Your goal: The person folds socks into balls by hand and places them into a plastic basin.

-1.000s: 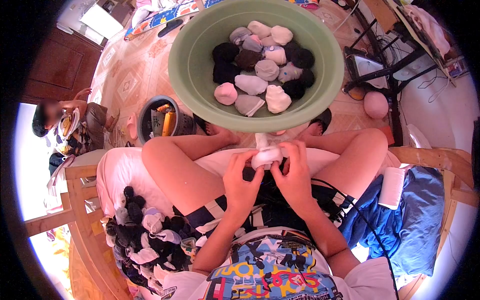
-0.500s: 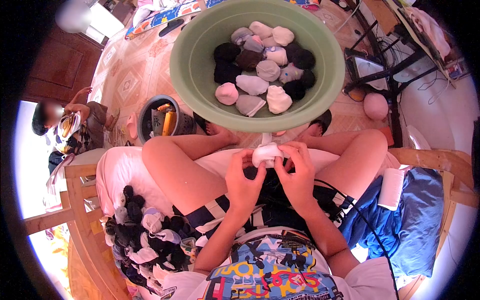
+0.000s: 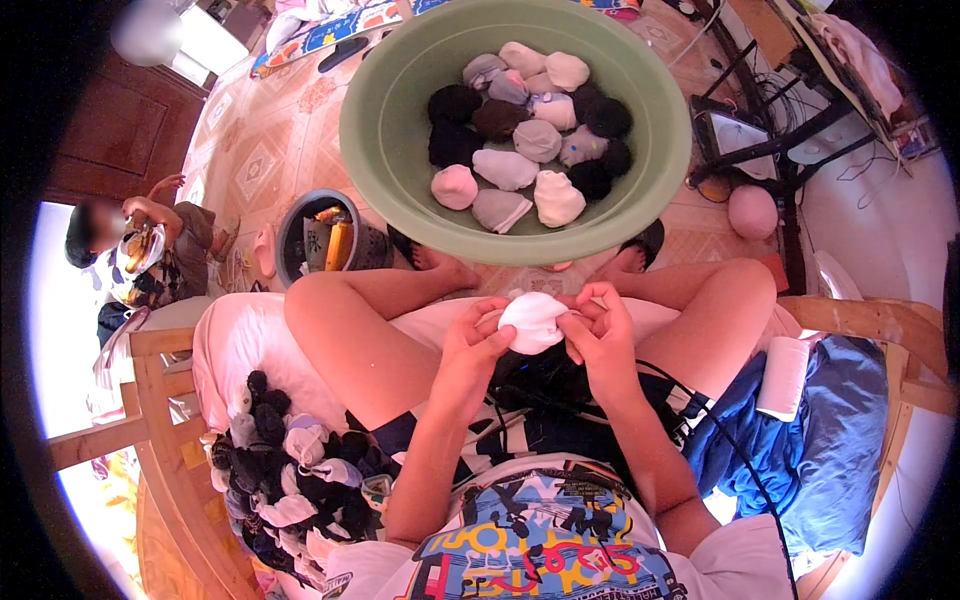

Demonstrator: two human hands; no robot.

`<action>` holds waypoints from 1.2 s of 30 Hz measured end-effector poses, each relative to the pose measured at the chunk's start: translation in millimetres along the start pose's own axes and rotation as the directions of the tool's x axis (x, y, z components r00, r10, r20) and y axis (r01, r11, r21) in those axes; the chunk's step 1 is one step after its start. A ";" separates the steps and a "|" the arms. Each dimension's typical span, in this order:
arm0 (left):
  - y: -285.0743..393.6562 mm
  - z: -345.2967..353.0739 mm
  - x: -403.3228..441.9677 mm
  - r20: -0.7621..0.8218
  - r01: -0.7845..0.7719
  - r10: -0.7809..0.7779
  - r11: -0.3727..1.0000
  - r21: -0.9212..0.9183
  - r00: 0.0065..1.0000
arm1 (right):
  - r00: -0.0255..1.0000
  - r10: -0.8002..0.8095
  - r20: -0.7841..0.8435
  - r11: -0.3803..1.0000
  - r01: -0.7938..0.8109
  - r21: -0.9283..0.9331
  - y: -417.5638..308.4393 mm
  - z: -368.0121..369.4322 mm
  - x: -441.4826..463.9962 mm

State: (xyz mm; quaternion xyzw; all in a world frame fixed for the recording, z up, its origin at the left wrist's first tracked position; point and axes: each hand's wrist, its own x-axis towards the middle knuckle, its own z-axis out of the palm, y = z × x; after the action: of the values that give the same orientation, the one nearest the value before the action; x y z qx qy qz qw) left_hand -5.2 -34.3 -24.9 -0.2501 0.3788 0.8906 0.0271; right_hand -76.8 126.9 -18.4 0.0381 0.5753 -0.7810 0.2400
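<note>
Between my two hands, over my lap, is a white sock (image 3: 533, 323) bundled into a rounded ball. My left hand (image 3: 474, 345) pinches its left side with thumb and fingers. On the right side, my right hand (image 3: 598, 330) grips the sock's edge with closed fingers. Just beyond my hands stands a large green basin (image 3: 400, 200) holding several balled socks, such as a pink one (image 3: 453, 187), a white one (image 3: 558, 198) and a black one (image 3: 454, 104). A heap of loose dark and light socks (image 3: 300, 480) lies beside my left thigh.
A grey bin (image 3: 318, 240) with yellow packaging stands left of the basin. Farther left sits another person (image 3: 150, 240). Blue cloth (image 3: 830, 450) and a white roll (image 3: 783, 378) lie at my right. A black cable (image 3: 745, 460) runs along my right side. A pink ball (image 3: 752, 211) rests beyond.
The white sock has become a fuller, rounder ball, and the part hanging toward the basin no longer shows. My hands have moved slightly apart around it. The other person's arm has bent inward.
</note>
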 end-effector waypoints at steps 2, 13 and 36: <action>1.2 -1.2 0.1 0.051 0.016 -0.012 0.996 -0.087 0.999 | 0.988 0.108 0.111 0.972 -0.129 0.198 -1.7 -1.8 1.1; 12.5 -6.1 -8.1 0.185 0.106 -0.037 0.919 -0.380 0.982 | 0.868 0.188 0.459 0.659 -0.458 0.597 1.1 -2.6 1.4; 21.8 25.6 -14.4 0.096 -0.273 0.256 0.917 0.291 0.962 | 0.867 0.219 0.448 0.881 -0.373 0.292 -19.3 -10.6 -1.0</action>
State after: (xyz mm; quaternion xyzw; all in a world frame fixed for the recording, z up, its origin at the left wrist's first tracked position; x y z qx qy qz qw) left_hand -8.7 -30.1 11.3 -0.1645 0.5398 0.8243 -0.0453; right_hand -86.3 141.2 -4.6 0.0106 0.3432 -0.8186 0.4603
